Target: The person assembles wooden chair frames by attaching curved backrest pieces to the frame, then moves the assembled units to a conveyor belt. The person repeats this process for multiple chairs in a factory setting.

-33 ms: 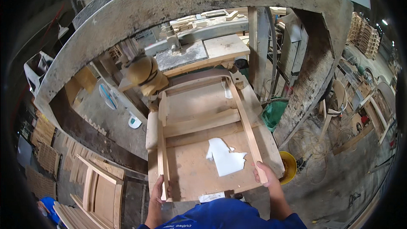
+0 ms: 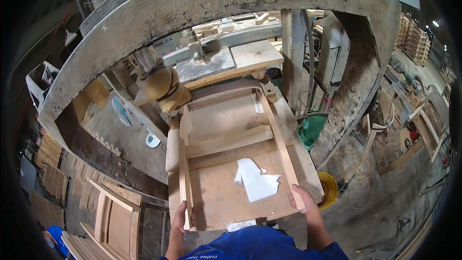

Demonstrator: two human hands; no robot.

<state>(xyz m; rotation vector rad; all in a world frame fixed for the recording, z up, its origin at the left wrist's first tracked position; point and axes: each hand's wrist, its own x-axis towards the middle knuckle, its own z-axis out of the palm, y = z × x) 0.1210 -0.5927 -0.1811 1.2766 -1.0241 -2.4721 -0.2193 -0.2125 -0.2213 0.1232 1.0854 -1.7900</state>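
While both hands clamp the near ends of the frame (image 2: pixel 226 130), left hand (image 2: pixel 180 219) on the left rail and right hand (image 2: pixel 304 201) on the right, it lies flat on the bench (image 2: pixel 226 207) over a white sheet (image 2: pixel 257 180). Far end sits against the sander (image 2: pixel 226 89); looks like sanding, needing steady, even pressure forward.

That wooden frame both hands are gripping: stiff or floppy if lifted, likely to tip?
The wooden frame likely lifts stiff: solid rails joined by crosspieces. Probably awkward rather than heavy, being long and open. The left hand and right hand hold only its near ends, so the far end may dip.
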